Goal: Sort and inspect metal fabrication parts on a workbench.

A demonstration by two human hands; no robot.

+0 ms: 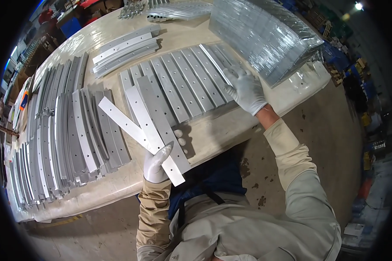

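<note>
My left hand [157, 164], in a white glove, is closed around a few flat metal strips [146, 114] with drilled holes. They fan out from it over the table's near edge, one slanting to the left. My right hand [247, 90], gloved too, has its fingers spread over the right end of a row of similar strips [175, 88]. Its thumb and fingertips are by a narrow raised strip [214, 63]; whether they touch it is hard to tell. The row lies side by side, partly covered by the held strips.
Dense stacks of metal strips [76, 130] fill the table's left side. A smaller pile [126, 48] lies farther back. A large plastic-wrapped stack [265, 39] stands at the back right. Bundled parts [178, 11] sit along the far edge of the cream-covered table [122, 185].
</note>
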